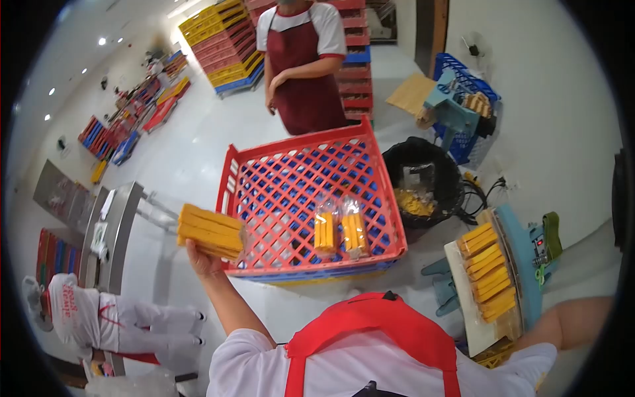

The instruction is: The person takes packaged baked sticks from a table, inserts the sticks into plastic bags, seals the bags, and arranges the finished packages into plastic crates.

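Note:
My left hand (206,259) is closed around the lower edge of a pack of yellow stick-shaped food pieces (210,230), partly in clear plastic. It is raised beside the left front corner of a red plastic crate (311,268). Inside the crate, toward its front right, two clear bags of yellow sticks (325,233) lie side by side. My right arm reaches to the right edge of the view, and its hand does not show. Near that arm, a row of bagged yellow sticks (488,271) rests on the sloping board of a light-blue machine (519,255), probably a bag sealer.
A person in a maroon apron (297,73) stands behind the crate. To its right are a black-lined bin (423,159) with yellow scraps and a blue crate (456,69). A steel table (122,225) and another person (126,317) are at left. Stacked crates (221,46) stand behind.

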Motion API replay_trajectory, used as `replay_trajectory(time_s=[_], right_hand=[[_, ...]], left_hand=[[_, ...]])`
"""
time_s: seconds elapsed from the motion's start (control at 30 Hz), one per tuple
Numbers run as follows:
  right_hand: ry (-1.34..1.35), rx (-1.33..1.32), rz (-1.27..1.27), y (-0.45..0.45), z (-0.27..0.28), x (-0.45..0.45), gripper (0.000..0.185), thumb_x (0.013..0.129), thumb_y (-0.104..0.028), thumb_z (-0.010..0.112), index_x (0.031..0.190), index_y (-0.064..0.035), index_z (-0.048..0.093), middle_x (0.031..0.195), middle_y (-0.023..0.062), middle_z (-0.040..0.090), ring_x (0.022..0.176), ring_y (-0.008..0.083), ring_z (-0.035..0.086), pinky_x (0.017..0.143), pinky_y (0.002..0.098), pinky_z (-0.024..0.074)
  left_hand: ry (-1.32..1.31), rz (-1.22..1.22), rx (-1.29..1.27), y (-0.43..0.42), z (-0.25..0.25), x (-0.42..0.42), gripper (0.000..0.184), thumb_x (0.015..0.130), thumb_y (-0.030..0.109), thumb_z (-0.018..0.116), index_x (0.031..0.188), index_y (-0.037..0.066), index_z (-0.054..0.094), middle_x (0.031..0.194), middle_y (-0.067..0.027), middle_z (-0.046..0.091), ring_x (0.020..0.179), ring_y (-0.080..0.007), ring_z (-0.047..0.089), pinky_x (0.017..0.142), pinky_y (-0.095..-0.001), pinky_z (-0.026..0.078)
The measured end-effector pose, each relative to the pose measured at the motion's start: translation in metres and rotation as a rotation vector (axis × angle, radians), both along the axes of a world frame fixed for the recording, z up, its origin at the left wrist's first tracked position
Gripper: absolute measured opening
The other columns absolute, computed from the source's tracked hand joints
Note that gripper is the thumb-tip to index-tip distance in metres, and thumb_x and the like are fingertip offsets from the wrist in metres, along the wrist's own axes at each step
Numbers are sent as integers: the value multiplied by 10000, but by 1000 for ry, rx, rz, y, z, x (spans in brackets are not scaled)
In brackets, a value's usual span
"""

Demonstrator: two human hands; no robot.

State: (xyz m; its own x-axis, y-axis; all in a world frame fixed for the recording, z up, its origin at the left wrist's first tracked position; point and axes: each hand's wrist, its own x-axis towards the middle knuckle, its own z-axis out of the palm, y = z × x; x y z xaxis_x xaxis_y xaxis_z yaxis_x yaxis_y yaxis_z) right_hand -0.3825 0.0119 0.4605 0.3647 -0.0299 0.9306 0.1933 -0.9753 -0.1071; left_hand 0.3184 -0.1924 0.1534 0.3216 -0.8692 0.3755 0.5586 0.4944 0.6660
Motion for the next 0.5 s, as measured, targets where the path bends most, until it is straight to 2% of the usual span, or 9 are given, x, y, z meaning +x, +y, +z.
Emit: replay_trajectory(time_s=[0.03,0.1,0.13,0.17,0.2,0.23,0.3,0.4,0.5], right_hand=[[-483,-282,301,-27,-8,34,381,872,-321,437,1194,-118,470,1116,109,542,860,221,562,697,331,475],[-960,-554,587,-93,-47,66,375,864,-327,454,1173,-118,493,1117,113,543,844,220,570,691,323,478],[-541,-48,524,-119,-70,55,417,830,-300,452,1190,-88,435,1114,134,528,900,233,523,714,344,431],[-499,301,337,-150,-97,66,405,834,-314,434,1168,-84,436,1080,127,524,883,232,522,706,346,433],[-569,593,211,-189,-130,106,396,839,-328,415,1146,-80,436,1047,121,520,866,231,522,698,347,434],[-587,867,172,-224,-159,145,390,843,-343,396,1124,-75,437,1014,115,516,849,231,521,690,348,436],[-508,1331,291,-272,-211,217,389,851,-372,359,1080,-67,438,947,102,507,815,229,519,673,351,439],[-405,1708,682,-286,-263,286,414,864,-415,303,1014,-54,440,847,82,495,763,227,516,649,356,443],[-491,1655,1032,-275,-287,315,546,859,-499,306,1245,-120,377,1210,79,459,1054,248,489,862,391,411]], left_hand=[[-9,-46,14,-17,-2,-9,680,730,373,612,1266,63,332,1258,-141,394,1139,-296,405,962,-464,322],[-24,-177,17,-52,5,-46,743,691,377,651,1277,69,315,1254,-143,395,1141,-308,400,961,-472,324],[-95,-338,-45,-78,5,-62,790,686,366,667,1301,75,266,1252,-142,395,1140,-314,403,957,-471,331],[-100,-408,-82,-84,28,-99,839,670,366,687,1313,76,233,1253,-139,394,1141,-315,401,956,-465,334],[-89,-499,-109,-92,39,-130,896,643,354,712,1325,82,199,1250,-135,394,1138,-301,406,947,-446,344],[-79,-590,-131,-100,51,-160,955,616,342,738,1337,89,165,1248,-130,394,1135,-286,411,939,-427,354],[-53,-728,-129,-115,52,-195,1025,578,318,770,1348,99,130,1243,-125,396,1128,-257,423,924,-397,372],[-108,-861,-204,-123,57,-227,1112,542,263,799,1358,95,62,1248,-124,390,1151,-248,401,954,-370,330],[-221,-984,-241,-126,56,-235,1143,531,226,808,1359,96,32,1246,-119,396,1171,-247,379,978,-352,288]])
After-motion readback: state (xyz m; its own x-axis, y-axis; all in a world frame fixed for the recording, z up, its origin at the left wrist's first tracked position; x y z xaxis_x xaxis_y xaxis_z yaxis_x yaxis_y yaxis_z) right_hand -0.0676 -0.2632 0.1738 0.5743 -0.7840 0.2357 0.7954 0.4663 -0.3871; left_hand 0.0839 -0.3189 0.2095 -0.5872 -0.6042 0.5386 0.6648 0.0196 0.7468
